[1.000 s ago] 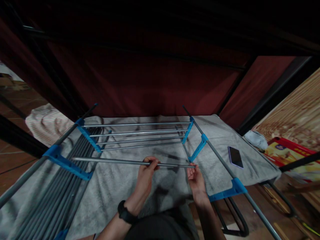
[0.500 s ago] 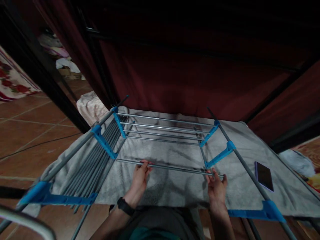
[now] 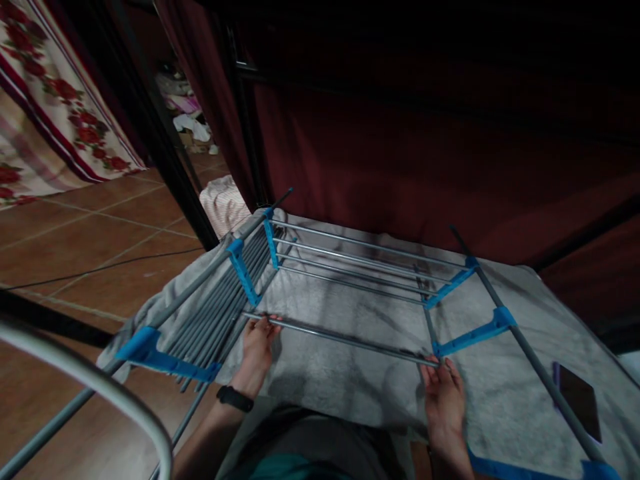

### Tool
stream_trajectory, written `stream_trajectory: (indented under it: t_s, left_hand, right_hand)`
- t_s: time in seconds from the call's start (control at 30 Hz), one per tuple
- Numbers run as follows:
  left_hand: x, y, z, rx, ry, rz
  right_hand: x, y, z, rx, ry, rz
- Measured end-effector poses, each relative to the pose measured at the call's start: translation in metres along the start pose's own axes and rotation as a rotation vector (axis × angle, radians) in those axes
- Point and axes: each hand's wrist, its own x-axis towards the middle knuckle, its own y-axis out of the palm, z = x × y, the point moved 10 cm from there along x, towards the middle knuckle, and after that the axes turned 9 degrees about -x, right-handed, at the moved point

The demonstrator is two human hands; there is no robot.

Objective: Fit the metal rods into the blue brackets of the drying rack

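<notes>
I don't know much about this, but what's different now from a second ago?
The left hand has moved from mid-way along the loose rod to near its left end. That end has shifted right, from over the left middle bracket to beside its inner end. The right hand is still at the other end. The rear rods and phone look unmoved.

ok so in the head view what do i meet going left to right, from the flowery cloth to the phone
Flowery cloth → striped cloth → left hand → middle of the rod → right hand → phone.
</notes>
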Motion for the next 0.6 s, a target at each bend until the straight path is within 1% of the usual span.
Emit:
stream_trajectory:
  t_s: [0.23,0.4,0.5,0.6]
  left_hand:
    - [0.012,-0.011,-0.021,-0.002,0.074,-0.056]
    - [0.022,-0.010,-0.034,0.017,0.121,-0.029]
    - [0.026,-0.008,-0.034,0.029,0.130,-0.017]
    - [0.031,-0.011,-0.032,0.057,0.133,-0.012]
  right_hand:
    - [-0.002,-0.012,-0.010,-0.010,-0.029,-0.050]
    - [-0.002,-0.002,-0.015,0.006,-0.020,-0.032]
    - [-0.004,0.008,-0.018,0.034,-0.010,-0.006]
    - [-0.007,0.013,-0.019,0.021,-0.031,0.004]
